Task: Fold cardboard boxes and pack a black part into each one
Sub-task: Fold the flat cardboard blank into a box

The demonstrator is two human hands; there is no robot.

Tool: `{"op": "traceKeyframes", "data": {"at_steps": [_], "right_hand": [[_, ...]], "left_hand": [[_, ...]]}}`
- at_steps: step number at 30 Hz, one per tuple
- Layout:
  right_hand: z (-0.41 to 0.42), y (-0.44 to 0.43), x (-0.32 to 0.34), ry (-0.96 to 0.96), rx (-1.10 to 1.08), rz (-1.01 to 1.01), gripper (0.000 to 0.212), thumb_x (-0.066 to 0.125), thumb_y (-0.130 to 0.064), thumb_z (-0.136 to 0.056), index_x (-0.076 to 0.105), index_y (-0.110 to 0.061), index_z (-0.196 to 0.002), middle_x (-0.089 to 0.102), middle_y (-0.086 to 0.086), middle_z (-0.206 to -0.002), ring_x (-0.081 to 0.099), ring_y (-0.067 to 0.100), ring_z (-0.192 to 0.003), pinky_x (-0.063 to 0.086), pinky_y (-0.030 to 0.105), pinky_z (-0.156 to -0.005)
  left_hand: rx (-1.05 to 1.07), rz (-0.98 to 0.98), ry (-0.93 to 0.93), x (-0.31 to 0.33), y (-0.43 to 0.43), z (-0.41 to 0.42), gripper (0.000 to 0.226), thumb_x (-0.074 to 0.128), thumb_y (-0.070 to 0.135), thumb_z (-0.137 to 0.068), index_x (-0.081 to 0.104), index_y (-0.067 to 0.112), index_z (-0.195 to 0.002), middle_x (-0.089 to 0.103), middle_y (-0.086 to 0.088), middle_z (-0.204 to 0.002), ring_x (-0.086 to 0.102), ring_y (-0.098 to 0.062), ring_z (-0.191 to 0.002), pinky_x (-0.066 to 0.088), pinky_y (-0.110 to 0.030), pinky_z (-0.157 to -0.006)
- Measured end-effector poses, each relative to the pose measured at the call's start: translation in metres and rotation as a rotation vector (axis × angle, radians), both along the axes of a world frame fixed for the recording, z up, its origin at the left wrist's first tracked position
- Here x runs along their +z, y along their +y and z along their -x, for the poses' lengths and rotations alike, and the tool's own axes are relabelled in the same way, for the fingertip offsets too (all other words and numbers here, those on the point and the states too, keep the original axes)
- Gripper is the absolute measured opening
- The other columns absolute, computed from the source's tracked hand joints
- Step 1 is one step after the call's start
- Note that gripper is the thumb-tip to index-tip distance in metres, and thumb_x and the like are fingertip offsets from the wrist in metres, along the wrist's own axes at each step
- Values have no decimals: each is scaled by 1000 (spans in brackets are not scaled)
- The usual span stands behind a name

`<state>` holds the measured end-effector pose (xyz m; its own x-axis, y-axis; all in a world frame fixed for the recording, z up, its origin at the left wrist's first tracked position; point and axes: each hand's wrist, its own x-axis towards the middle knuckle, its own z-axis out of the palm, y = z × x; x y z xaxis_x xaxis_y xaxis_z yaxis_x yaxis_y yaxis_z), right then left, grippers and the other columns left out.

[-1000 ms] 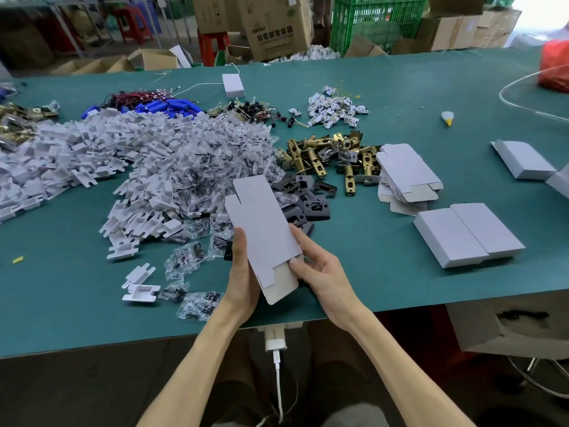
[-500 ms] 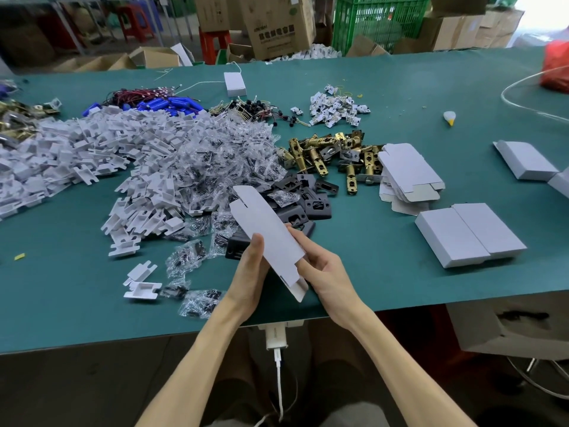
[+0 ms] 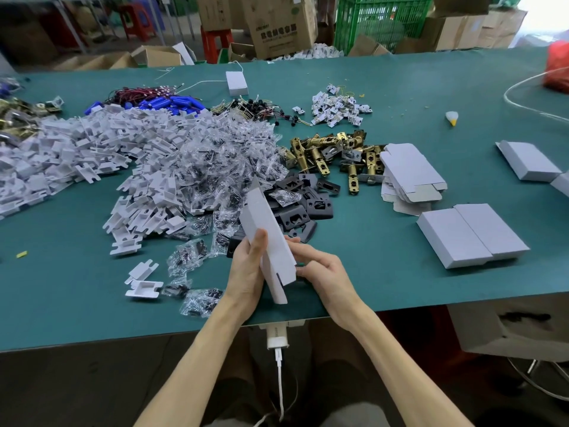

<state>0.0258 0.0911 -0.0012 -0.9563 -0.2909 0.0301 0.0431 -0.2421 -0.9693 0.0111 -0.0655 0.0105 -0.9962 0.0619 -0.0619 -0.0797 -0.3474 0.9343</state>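
Note:
A white cardboard box blank stands tilted on edge above the table's near edge, partly squeezed into a sleeve. My left hand grips its left side with the thumb across the front. My right hand holds the right side, fingers curled behind it. A pile of black parts lies just beyond the blank. A stack of flat box blanks sits to the right, and two folded white boxes lie side by side nearer the right edge.
The green table carries heaps of white plastic pieces, small clear bags of screws, brass latches and blue cells. Another folded box lies far right. A white charger hangs below the table edge.
The flat blank has been turned from face-up to edge-on and squeezed into a sleeve shape. Both hands have shifted their hold, the left thumb now on the front.

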Motion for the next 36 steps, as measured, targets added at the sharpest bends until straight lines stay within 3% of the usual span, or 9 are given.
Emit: {"op": "traceKeyframes", "data": {"at_steps": [3,5,6,8,11,15,20,28,36], "right_hand": [[0,1,-1,-73,-97,109,36,53,-28,-96,75,-11,-119,71,16,-123,66,25,-113,54,36,-92],[-1,-1,-3,-65,-161,1,50,62,-48,-93,70,-4,-116,67,27,-114,64,31,-101,52,46,-88],[-2,-2,-3,-44,-178,-61,52,65,-52,-91,69,-6,-115,69,24,-112,65,31,-101,52,50,-89],[-3,-3,-3,-23,-212,-105,49,71,-51,-87,68,-12,-116,74,8,-111,70,25,-106,57,40,-90],[-4,-3,-1,-39,-246,-86,45,75,-44,-87,66,-11,-117,75,4,-112,71,22,-105,58,32,-87],[-4,-2,-4,-91,-308,1,27,74,-24,-93,69,-6,-113,76,10,-109,72,29,-102,59,40,-86],[-4,-1,-4,-137,-319,60,33,74,-27,-88,71,-6,-113,75,13,-112,71,35,-104,59,50,-91],[-6,-2,-1,-111,-339,22,32,64,-39,-98,73,-8,-99,75,16,-101,70,27,-88,58,39,-75],[-6,-4,0,-146,-383,39,30,59,-31,-102,71,-5,-92,75,14,-94,70,25,-80,58,34,-66]], "left_hand": [[59,34,-29,-3,2,1,118,84,81,-54,55,-5,-129,74,-18,-111,72,-32,-100,60,-44,-88],[67,97,-7,-6,3,1,96,83,76,-64,61,7,-127,76,-11,-111,74,-26,-96,61,-36,-78],[55,133,5,-7,4,0,84,81,72,-72,62,11,-127,77,-10,-112,75,-26,-95,62,-34,-75],[28,189,17,-10,4,-1,60,74,59,-88,63,14,-127,77,-11,-112,76,-27,-93,62,-36,-72],[13,209,13,-11,2,-1,41,64,45,-98,66,14,-125,77,-13,-111,76,-30,-90,63,-39,-70],[11,182,-23,-11,1,-2,35,66,40,-100,68,11,-120,77,-15,-109,76,-33,-90,64,-43,-69],[32,142,-58,-9,3,-3,41,56,46,-100,71,9,-113,78,-16,-107,77,-31,-88,65,-43,-68],[-25,198,-46,-7,0,-6,36,56,39,-103,71,6,-107,78,-18,-101,76,-34,-84,63,-45,-67],[-40,92,-87,-1,-1,-3,29,71,36,-97,72,7,-93,75,-19,-95,70,-31,-78,58,-39,-66]]}}
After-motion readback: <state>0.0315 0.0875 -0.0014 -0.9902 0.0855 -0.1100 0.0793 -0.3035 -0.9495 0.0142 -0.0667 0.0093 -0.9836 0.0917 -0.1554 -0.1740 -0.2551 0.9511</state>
